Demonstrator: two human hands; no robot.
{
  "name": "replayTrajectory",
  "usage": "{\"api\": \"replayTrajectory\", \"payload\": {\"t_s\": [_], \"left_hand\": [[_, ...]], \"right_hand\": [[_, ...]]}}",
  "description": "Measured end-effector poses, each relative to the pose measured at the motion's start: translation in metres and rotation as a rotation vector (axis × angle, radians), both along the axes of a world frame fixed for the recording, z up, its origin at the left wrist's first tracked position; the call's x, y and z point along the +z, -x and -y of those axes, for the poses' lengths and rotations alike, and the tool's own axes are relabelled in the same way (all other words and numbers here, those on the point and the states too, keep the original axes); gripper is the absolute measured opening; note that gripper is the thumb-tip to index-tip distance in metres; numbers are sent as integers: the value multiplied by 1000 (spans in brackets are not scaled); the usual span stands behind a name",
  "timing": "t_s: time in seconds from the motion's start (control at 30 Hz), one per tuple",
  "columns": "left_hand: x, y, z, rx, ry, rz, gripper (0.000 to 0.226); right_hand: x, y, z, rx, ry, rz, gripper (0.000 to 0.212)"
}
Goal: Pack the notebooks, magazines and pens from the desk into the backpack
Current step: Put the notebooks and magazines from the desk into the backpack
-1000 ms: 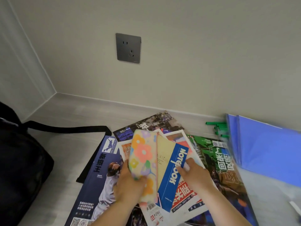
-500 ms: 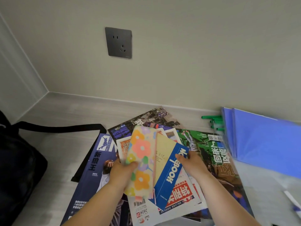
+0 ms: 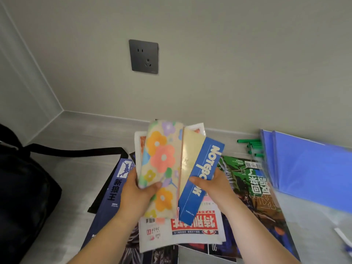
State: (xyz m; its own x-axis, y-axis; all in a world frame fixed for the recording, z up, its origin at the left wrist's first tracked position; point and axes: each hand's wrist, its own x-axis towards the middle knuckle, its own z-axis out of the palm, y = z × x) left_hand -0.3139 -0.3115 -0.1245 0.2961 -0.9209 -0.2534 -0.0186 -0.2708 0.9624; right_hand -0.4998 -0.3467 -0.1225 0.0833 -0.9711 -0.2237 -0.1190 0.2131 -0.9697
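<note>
Both hands are now lifting the fanned notebooks higher off the magazines. Left hand and right hand fingers are pinching them. Farther back, green pens are lying on the tabletop; backpack is sitting left.

Left side: the black backpack fills the desk's left edge — its strap trails across the bare desk towards the magazines.
Centre: overlapping magazines cover the desk; both hands and a fan of notebooks are above them.
Right side: blue folders block the far right, green pens just beside them near the wall.
Back: a bare strip of desk runs along the wall — open from the corner to the pens.
</note>
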Motion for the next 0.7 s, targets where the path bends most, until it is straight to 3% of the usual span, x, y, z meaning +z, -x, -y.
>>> {"api": "replayTrajectory", "payload": {"t_s": [0.23, 0.47, 0.7], "left_hand": [[27, -1, 8, -56, 284, 50, 56], [17, -3, 14, -93, 252, 17, 65], [20, -9, 26, -85, 204, -11, 44]], "right_hand": [[30, -3, -3, -119, 181, 89, 29], [30, -4, -7, -68, 80, 110, 28], [26, -8, -2, -127, 73, 121, 26]]}}
